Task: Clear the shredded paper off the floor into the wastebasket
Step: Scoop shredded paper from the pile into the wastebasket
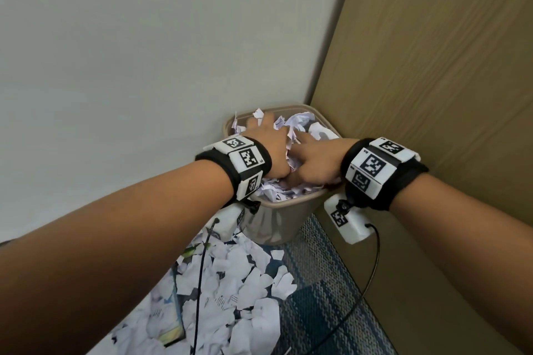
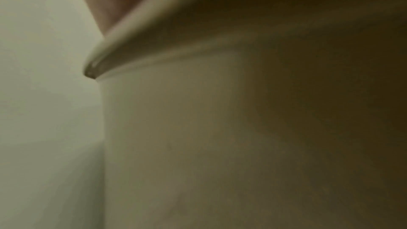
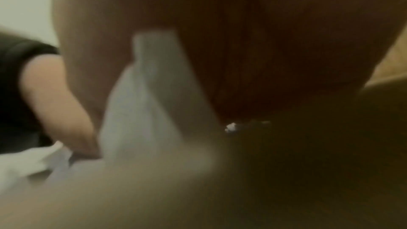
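Over one wastebasket (image 1: pixel 284 204), two hands, left grip (image 1: pixel 266 144) and right grip (image 1: pixel 320 157) flat on shredded paper (image 1: pixel 300 121)

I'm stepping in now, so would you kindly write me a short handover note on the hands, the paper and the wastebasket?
Left hand: over the wastebasket, on the heaped paper; grip not visible.
Right hand: beside it on the same heap; grip unclear too.
Wastebasket: in the corner between the wall and the wooden panel, filled to the rim with paper in the wastebasket.
Done: a large load is in.
Left: many shreds on the floor, spread over the carpet in front of the wastebasket; space inside looks tight.
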Demonstrator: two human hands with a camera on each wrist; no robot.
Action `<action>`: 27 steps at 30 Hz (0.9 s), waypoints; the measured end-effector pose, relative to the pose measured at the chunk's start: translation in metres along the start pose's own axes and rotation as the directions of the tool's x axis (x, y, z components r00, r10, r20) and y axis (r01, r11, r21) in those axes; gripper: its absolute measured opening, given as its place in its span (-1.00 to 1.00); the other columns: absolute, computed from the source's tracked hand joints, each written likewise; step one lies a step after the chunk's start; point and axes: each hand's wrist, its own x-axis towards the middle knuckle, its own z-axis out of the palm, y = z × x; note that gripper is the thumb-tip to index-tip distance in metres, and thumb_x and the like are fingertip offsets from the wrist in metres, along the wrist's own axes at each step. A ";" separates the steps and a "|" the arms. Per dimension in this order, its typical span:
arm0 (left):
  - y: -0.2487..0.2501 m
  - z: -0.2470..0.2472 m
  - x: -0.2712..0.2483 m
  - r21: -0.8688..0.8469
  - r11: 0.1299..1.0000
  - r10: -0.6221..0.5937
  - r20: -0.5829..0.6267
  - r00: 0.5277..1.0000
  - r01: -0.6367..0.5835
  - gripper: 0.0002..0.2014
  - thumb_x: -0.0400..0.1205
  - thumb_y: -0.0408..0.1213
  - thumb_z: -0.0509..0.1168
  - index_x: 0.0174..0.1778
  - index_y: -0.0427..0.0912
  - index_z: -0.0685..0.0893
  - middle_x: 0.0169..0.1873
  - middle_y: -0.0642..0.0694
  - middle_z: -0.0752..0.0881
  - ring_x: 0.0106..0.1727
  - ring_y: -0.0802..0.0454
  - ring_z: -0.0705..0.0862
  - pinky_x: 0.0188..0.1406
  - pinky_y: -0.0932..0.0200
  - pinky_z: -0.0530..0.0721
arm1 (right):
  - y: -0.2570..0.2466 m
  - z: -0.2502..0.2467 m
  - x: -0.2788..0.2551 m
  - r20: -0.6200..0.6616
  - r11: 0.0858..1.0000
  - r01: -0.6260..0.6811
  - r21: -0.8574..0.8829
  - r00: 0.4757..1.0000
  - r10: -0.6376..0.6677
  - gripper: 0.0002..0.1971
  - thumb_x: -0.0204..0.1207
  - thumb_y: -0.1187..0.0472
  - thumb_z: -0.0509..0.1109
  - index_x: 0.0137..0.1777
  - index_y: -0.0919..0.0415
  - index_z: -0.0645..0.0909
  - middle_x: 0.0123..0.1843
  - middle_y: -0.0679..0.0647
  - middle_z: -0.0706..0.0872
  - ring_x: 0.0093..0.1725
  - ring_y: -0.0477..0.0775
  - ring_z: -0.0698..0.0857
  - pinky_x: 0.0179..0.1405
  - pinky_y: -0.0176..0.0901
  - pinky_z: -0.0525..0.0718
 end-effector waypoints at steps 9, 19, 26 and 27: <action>-0.011 -0.027 -0.009 -0.012 0.996 0.084 -0.013 0.996 -0.084 -0.13 0.25 0.36 0.40 0.48 0.10 0.43 0.57 -0.12 0.22 0.51 -0.26 0.36 0.37 -0.20 0.51 | 0.001 -0.045 -0.032 -0.080 0.997 0.000 0.073 0.997 0.005 -0.47 0.39 -0.14 0.52 0.34 -0.14 0.47 0.18 -0.14 0.63 0.08 -0.02 0.65 0.00 -0.13 0.57; -0.041 -0.044 -0.021 -0.057 0.998 0.030 0.006 1.000 -0.030 -0.07 0.30 0.34 0.44 0.55 0.08 0.29 0.43 -0.12 0.44 0.36 -0.22 0.52 0.33 -0.17 0.54 | 0.001 -0.033 -0.031 -0.076 0.997 -0.069 -0.034 0.995 0.066 0.23 0.18 -0.45 0.48 0.66 -0.17 -0.25 0.73 0.05 -0.09 0.61 0.26 0.29 0.51 0.22 0.38; -0.042 -0.012 -0.038 -0.044 0.996 0.079 -0.025 0.997 -0.080 -0.38 0.69 0.04 -0.02 0.68 0.15 -0.05 0.70 -0.13 -0.07 0.69 -0.11 -0.07 0.64 -0.17 -0.09 | 0.000 0.002 -0.016 0.002 0.991 -0.134 0.001 0.991 0.134 0.16 0.31 -0.64 0.05 0.63 -0.04 -0.52 0.67 0.14 -0.47 0.68 0.41 -0.23 0.65 0.26 -0.11; -0.038 -0.005 -0.040 -0.016 0.994 0.112 -0.006 0.994 -0.112 -0.41 0.71 0.02 -0.08 0.68 0.16 -0.07 0.70 -0.14 -0.06 0.70 -0.11 -0.08 0.64 -0.18 -0.12 | -0.001 0.005 -0.015 -0.011 0.991 -0.130 0.009 0.991 0.130 0.11 0.34 -0.63 0.00 0.63 -0.06 -0.52 0.67 0.13 -0.48 0.68 0.41 -0.22 0.65 0.27 -0.12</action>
